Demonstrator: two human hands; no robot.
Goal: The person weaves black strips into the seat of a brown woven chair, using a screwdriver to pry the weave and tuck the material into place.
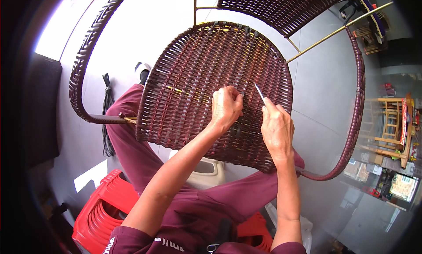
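A dark brown woven rattan-style chair (pixel 184 74) lies across my lap, its seat showing reddish and yellow patches. My left hand (pixel 227 105) is closed on the middle of the seat, fingers curled over the weave; what they grip is hidden. My right hand (pixel 276 128) grips a thin silver pointed tool (pixel 259 92), angled toward the weave just right of my left hand. A curved, wrapped armrest runs down each side of the seat.
Red plastic stools (pixel 103 205) stand at lower left, a beige stool (pixel 204 175) under the seat. A bundle of dark strands (pixel 107 113) lies on the grey floor at left, near a dark panel (pixel 44 104). Wooden furniture (pixel 391 131) and assorted items stand at far right.
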